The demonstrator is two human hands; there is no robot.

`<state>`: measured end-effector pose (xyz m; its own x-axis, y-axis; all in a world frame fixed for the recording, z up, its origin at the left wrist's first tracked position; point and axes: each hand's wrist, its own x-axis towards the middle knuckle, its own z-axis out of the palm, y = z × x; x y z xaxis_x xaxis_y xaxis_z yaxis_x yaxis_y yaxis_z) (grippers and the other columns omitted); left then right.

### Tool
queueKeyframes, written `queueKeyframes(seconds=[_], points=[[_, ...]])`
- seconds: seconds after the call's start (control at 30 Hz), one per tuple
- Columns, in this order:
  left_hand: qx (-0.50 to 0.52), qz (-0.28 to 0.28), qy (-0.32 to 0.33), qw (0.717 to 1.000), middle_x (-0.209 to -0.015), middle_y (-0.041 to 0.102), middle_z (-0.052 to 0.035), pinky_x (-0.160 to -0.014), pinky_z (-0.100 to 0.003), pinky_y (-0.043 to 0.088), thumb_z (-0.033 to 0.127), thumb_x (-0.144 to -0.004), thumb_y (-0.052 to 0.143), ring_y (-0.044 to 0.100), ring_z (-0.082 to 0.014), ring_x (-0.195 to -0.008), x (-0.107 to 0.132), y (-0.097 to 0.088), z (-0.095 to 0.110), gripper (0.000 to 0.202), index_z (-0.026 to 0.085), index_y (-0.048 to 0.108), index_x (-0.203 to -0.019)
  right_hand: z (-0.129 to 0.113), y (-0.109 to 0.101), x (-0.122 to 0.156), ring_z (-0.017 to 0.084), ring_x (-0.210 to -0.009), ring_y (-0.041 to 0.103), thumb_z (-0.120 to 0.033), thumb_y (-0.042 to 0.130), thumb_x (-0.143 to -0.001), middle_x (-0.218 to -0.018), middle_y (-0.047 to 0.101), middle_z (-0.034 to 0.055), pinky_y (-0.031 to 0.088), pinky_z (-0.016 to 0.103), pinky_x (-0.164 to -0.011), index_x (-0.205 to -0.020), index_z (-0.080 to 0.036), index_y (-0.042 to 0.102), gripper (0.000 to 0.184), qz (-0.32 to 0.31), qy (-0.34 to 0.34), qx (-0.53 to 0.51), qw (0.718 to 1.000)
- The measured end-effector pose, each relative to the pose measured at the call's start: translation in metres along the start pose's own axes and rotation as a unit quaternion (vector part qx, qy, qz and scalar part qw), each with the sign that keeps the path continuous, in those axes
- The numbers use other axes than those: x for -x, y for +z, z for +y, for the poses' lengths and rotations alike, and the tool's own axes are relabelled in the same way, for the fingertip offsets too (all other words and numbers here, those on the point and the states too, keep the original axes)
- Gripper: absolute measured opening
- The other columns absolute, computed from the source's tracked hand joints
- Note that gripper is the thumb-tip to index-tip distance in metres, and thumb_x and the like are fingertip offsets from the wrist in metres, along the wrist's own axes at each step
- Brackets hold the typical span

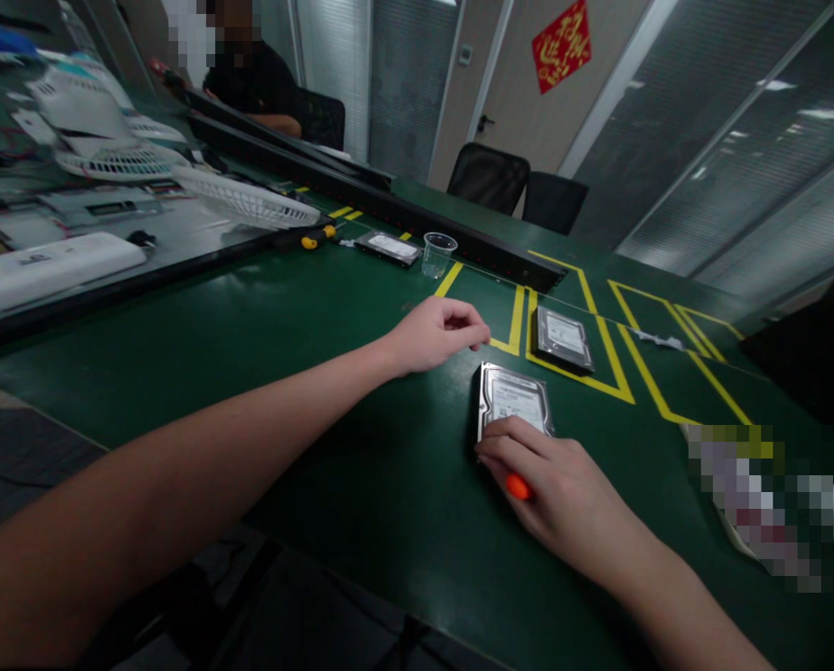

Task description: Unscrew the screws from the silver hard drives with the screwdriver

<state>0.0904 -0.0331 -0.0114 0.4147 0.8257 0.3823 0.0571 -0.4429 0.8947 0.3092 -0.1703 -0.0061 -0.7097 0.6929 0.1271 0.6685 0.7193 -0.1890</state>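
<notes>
Looking down, I see the near edge of the green counter (361, 457) slant from the left side to the bottom. There is room between my left arm (249, 433) and the black rim (179, 275), and more between the near drive (514, 391) and that near edge. Just past this drive, a second drive (563, 335) sits inside a box of yellow tape (619, 377). Farther off, a see-through cup (437, 256) stands beside a third drive (389, 247), with a yellow tool (319, 238) near them. Behind the cup, a long black bar (500, 252) is in the way. White fan parts (249, 196) and a white strip (53, 266) crowd the left.

My left hand (437, 334) is near the drive's far end, its fingers curled in; I can't tell if they pinch something small. My right hand (549, 475) bends over the drive's near end, back up, its fingers wrapped around an orange thing (519, 486).
</notes>
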Motion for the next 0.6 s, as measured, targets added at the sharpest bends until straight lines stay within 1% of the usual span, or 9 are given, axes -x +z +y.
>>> queueKeyframes(seconds=[0.17, 0.6], points=[[-0.001, 0.0, 0.002, 1.0, -0.076, 0.072, -0.0025, -0.075, -0.029, 0.049, 0.027, -0.088, 0.069, 0.063, -0.0129, -0.073, 0.0002, 0.0003, -0.0002, 0.017, 0.014, 0.073, -0.078, 0.0, 0.0013, -0.0009, 0.021, -0.094, 0.068, -0.013, 0.052, -0.101, -0.119, 0.067, 0.008, 0.056, 0.035, -0.074, -0.118, -0.022, 0.062, 0.022, 0.001, 0.004, -0.001, 1.0], [0.005, -0.004, -0.001, 1.0, -0.075, 0.071, -0.0012, -0.077, -0.028, 0.049, 0.024, -0.087, 0.069, 0.064, -0.0121, -0.074, -0.0004, 0.0014, 0.0003, 0.015, 0.013, 0.073, -0.078, 0.0019, 0.0022, -0.0019, 0.021, -0.092, 0.067, -0.018, 0.051, -0.103, -0.117, 0.067, 0.0077, 0.057, 0.037, -0.075, -0.116, -0.023, 0.062, 0.018, 0.012, 0.004, -0.013, 1.0]])
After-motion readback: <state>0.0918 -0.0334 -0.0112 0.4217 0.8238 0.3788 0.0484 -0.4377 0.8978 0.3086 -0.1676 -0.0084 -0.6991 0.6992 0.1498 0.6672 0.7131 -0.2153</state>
